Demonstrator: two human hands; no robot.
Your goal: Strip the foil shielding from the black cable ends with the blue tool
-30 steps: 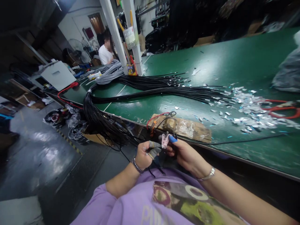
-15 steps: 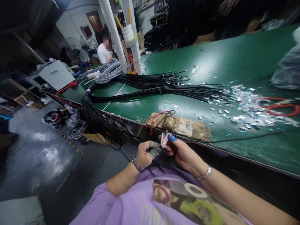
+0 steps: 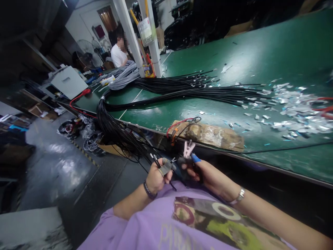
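Observation:
My left hand [image 3: 158, 176], with grey covers on its thumb and finger, is closed around black cables [image 3: 154, 159]. Pale ends of these stick out above the fist, and another black piece hangs below it. Thin bare wires [image 3: 173, 160] show at the fingertips. Close beside it, my right hand [image 3: 199, 170] has a blue band on the thumb and dark covers on some fingers. Its fingers are curled together, and what they hold, if anything, is hidden. Just above the right fingers, by the bench edge, is a pale pink clip [image 3: 188, 149].
A worn wooden block [image 3: 217, 136] lies along the edge of the green bench [image 3: 166, 121]. Long bundles of black cable [image 3: 187, 94] cross the bench and hang over its edge. Foil scraps [image 3: 299, 107] litter the right. A person in white [image 3: 119, 55] sits beyond the post [image 3: 128, 34].
Both hands have come down slightly from the pink clip, which now shows clear above the right fingers. Pale cable ends now show above my left hand. The view has shifted a little.

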